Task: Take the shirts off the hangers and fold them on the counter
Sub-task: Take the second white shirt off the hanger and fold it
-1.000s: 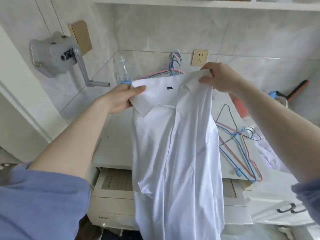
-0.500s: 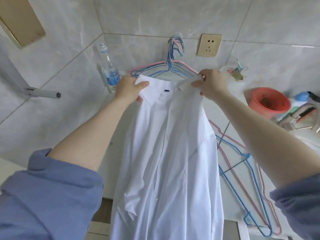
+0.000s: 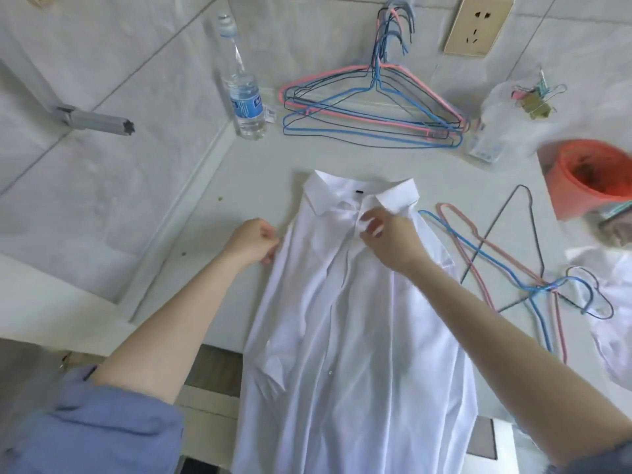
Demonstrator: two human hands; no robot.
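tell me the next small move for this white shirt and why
Probably tug the white shirt flat: it lies front up on the counter, wrinkled and bunched, lower part hanging off the near edge. The left hand grips its side edge, the right hand pinches the placket.

counter [image 3: 239, 172]: pale, meeting the tiled wall
white shirt [image 3: 342, 319]: flat at centre, collar toward 12 o'clock, tail over the near edge
water bottle [image 3: 244, 97]: upright, 11 o'clock
loose wire hangers [image 3: 513, 268]: 3 o'clock
orange bucket [image 3: 588, 179]: 2 o'clock
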